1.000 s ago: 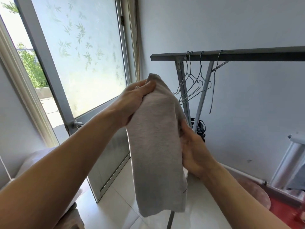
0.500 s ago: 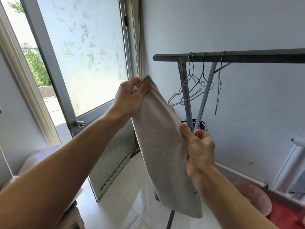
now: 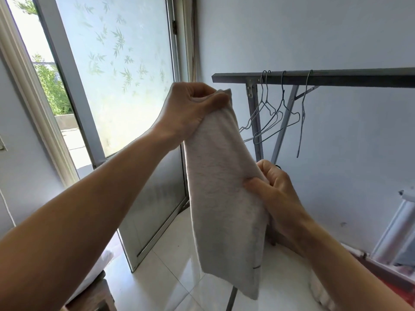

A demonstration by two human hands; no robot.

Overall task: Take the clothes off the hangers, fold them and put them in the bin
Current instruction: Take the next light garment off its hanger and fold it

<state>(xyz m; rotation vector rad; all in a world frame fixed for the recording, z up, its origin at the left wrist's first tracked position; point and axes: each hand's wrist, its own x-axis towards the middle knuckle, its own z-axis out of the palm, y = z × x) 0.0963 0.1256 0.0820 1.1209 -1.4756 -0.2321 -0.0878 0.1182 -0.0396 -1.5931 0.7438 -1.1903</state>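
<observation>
A light grey garment [image 3: 222, 191], folded into a long narrow strip, hangs in the air in front of me. My left hand [image 3: 190, 108] grips its top end, fingers curled round the cloth. My right hand [image 3: 274, 189] pinches its right edge about halfway down. The lower end dangles free above the floor. Behind it, several bare wire hangers [image 3: 271, 115] hang on a dark metal rail [image 3: 336, 78] of the clothes rack. No bin is in view.
A frosted glass door [image 3: 116, 70] stands open on the left, with a white tiled floor [image 3: 170, 270] below. The rack's grey legs [image 3: 254, 122] rise behind the garment. A wooden stool corner [image 3: 94, 295] sits at bottom left, white tubes [image 3: 395, 227] lean at right.
My left hand has lifted the garment's top end higher. My right hand has closed its thumb and fingers on the right edge, and the strip now hangs straighter.
</observation>
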